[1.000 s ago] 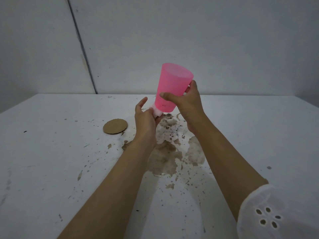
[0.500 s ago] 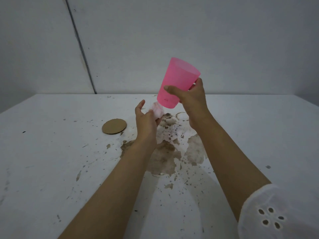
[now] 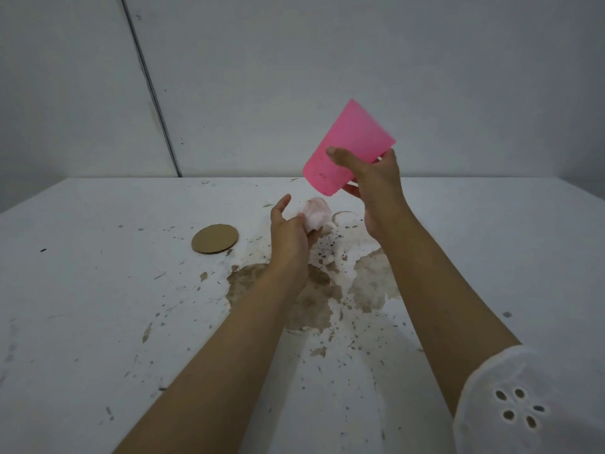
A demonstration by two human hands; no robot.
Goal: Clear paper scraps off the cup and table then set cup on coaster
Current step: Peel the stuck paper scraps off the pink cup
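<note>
My right hand [image 3: 373, 186] grips a pink plastic cup [image 3: 348, 152], lifted above the table and tilted with one end pointing down and left. Just below that end, my left hand [image 3: 289, 232] holds a crumpled wad of white paper [image 3: 316, 216], apart from the cup. A round brown cardboard coaster [image 3: 214, 239] lies flat on the white table [image 3: 98, 290], to the left of my left hand.
Brown worn patches [image 3: 314, 290] and many small specks mark the table under and around my forearms. A faint ring mark [image 3: 343, 217] shows behind the paper wad. A grey wall stands right behind the table's far edge.
My right hand has raised the cup up and to the right, away from the paper. My left hand with the wad has come free of the cup and stayed low.
</note>
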